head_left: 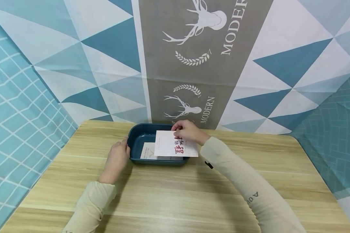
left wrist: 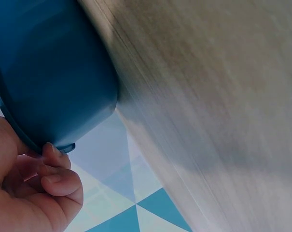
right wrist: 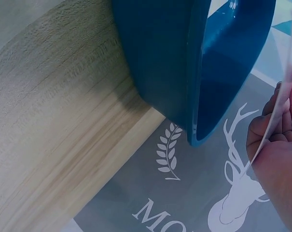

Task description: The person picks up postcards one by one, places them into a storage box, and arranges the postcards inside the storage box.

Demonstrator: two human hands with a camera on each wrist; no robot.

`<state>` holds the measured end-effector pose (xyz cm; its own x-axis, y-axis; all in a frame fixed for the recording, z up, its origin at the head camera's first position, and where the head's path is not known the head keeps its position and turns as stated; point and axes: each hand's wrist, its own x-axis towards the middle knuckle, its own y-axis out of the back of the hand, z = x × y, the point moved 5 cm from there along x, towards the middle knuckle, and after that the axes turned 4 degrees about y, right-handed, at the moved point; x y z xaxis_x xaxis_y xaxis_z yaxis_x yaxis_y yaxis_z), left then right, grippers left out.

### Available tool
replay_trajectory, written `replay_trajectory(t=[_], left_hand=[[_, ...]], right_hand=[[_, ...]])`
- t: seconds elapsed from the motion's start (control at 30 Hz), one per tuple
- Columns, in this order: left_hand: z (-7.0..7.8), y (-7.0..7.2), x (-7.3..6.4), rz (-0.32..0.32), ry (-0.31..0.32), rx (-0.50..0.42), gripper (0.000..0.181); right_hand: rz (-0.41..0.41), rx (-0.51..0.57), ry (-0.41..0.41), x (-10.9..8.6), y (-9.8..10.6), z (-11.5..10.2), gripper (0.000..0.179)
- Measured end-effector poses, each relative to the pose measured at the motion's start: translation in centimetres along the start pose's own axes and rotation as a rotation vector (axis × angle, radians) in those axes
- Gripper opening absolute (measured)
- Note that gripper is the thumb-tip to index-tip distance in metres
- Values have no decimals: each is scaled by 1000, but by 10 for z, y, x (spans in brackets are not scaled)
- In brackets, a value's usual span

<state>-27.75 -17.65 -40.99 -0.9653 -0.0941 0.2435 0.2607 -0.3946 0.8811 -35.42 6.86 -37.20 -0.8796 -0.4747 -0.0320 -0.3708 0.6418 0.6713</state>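
A dark blue plastic basin (head_left: 156, 162) stands near the back edge of the table. My left hand (head_left: 118, 157) grips its left rim; in the left wrist view the fingers (left wrist: 63, 186) curl at the rim's edge. My right hand (head_left: 189, 131) pinches a white card (head_left: 166, 144) with red and black characters by its far edge, over the basin's right part. Seen nearly edge-on in the right wrist view, the card (right wrist: 280, 104) is apart from the basin wall (right wrist: 160, 63). Another printed paper (head_left: 148, 150) lies in the basin, partly hidden under the held card.
The wood-grain table (head_left: 169, 200) spreads in front of the basin. A small black object (head_left: 208, 165) shows beside the right sleeve. Behind the table hangs a patterned cloth (head_left: 175, 71) with deer heads and triangles; blue checked cloth (head_left: 14, 106) is at the left.
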Motion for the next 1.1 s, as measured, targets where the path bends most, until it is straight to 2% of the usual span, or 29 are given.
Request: replay_trajectory(t=[0.5,1.1], left_hand=[[-2,-2,1,-15,3,-11,40],[-2,-1,1,-23,10,-6,40]], right_hand=[[2,-17,11,9,-10,-4,15],[-7,11,10,14,-19,-8,14]])
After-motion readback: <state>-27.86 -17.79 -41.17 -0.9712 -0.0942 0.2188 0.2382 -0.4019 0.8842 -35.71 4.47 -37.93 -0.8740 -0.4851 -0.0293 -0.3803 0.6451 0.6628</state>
